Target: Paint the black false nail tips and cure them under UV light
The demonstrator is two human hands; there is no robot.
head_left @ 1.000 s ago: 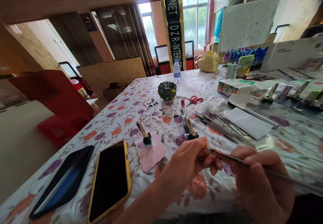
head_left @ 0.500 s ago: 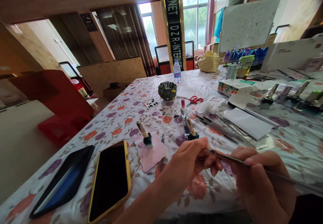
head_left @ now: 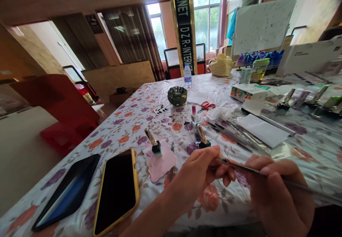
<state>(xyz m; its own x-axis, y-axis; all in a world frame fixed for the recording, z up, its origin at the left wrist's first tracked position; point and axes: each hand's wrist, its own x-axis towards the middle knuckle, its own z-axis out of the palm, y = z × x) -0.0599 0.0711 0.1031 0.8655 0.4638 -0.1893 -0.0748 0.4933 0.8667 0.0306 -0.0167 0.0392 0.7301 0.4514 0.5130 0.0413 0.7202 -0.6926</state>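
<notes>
My right hand grasps a thin stick, pinched between thumb and fingers, to the right of the pink mat. Its tip meets a small piece at the fingertips of my left hand, which is closed on that piece between the mat and my right hand; the piece is too small for me to tell what it is. On the mat stands a dark bottle with a gold cap, and a slim pen lies along its right edge. Left of the mat are a phone in a yellow case and, farther left, a black tablet. Right of the mat and slightly beyond it stands another gold-capped bottle. Beyond the mat I see a pink-capped bottle, red scissors and a dark woven basket, all on the flowered tablecloth
</notes>
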